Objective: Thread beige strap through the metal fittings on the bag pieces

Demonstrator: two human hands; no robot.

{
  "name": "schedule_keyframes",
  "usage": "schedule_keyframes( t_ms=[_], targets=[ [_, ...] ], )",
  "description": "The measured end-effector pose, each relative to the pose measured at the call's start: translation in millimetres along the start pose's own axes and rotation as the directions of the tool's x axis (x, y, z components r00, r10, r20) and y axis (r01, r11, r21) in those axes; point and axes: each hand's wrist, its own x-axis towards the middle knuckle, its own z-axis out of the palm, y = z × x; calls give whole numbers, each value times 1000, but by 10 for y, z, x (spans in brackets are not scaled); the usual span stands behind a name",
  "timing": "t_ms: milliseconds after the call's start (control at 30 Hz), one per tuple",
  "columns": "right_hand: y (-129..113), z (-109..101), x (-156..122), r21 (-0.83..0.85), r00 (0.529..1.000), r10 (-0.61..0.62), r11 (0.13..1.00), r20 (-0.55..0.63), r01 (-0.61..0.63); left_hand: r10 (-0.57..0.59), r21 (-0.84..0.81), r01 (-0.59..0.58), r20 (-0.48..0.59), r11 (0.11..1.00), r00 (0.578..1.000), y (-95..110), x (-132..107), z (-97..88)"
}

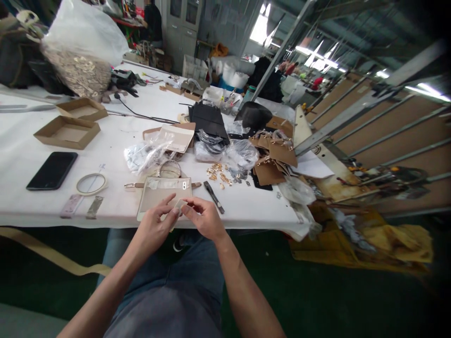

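Pale piece [181, 203] lies pinched in right fingers [190, 213], left fingers [172, 215] touching it, grip unclear.

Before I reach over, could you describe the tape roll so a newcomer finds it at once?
On the white table, look left of the left hand, near the front edge. There, between the phone and the beige panel, lies the tape roll. Unlike those two rectangles, it is a pale, round ring.

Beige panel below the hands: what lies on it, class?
On the panel, a whitish strip and a small label lie near its far edge. The left hand and right hand hide part of its near side; anything there cannot be seen.
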Motion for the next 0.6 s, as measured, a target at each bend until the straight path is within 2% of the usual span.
schedule_keyframes(
  t_ms=[100,233,300,400,500,600],
  targets=[
    [68,90,2,99,998,50,994,30,-53,29,-70,-30,-11,997,1000,63,-46,22],
    [86,142,24,99,995,48,993,88,-57,-7,-156,1,-44,988,999,31,-45,66],
    [101,138,43,31,999,8,999,46,-9,-93,-246,83,-31,966,995,-49,-15,100],
    [120,88,81,-165,997,-83,983,6,82,-194,-359,189,23,914,981,-154,24,160],
    [113,3,143,-310,989,-149,941,-20,136,-214,-358,196,-11,913,977,-156,48,211],
    [108,-80,251,-331,976,-159,938,-146,103,-230,-330,197,-65,923,971,-87,90,246]
  ],
)
